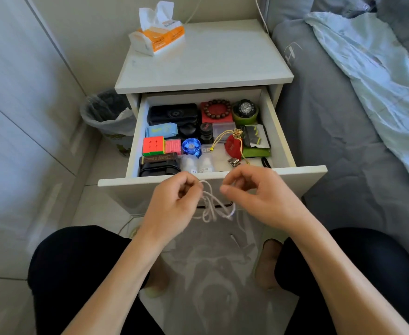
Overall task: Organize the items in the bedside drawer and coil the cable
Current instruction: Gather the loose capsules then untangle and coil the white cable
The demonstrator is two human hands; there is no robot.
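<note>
The bedside drawer [280,131] stands pulled open. Inside lie a black case [172,113], a bead bracelet [216,108], a watch [245,109], a puzzle cube [153,145], a blue round tin [190,146], a red pouch [232,147] and small white bottles [197,164]. In front of the drawer's front panel, my left hand [174,201] and my right hand [254,189] each pinch a thin white cable [210,204]. It hangs between them in loose loops.
A tissue pack [157,36] sits on the nightstand top [210,64]. A lined waste bin [109,117] stands to the left on the floor. The bed with a grey sheet [343,141] runs along the right. My knees flank the drawer front.
</note>
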